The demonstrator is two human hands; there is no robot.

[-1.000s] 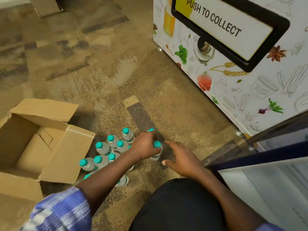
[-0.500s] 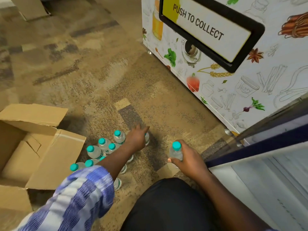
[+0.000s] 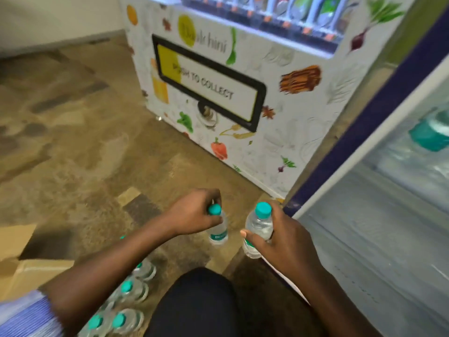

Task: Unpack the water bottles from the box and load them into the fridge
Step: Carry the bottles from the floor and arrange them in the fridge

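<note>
My left hand (image 3: 194,212) grips a small clear water bottle (image 3: 218,231) by its teal cap, and the bottle hangs above the carpet. My right hand (image 3: 284,239) is wrapped around the body of a second teal-capped bottle (image 3: 258,223), held upright just left of the open fridge (image 3: 379,239). Several more bottles (image 3: 126,295) stand on the floor under my left forearm. The open cardboard box (image 3: 21,268) lies at the lower left, partly cut off. A teal-labelled bottle (image 3: 427,135) shows blurred inside the fridge.
A white vending machine (image 3: 243,69) with a "PUSH TO COLLECT" flap stands straight ahead, next to the fridge's dark blue frame (image 3: 364,117). Patterned brown carpet (image 3: 73,142) stretches to the left. My dark-clothed knee (image 3: 201,305) fills the bottom centre.
My left hand has lifted a bottle from the cluster by its cap. Both hands have risen toward the fridge, and the view has tilted up and right.
</note>
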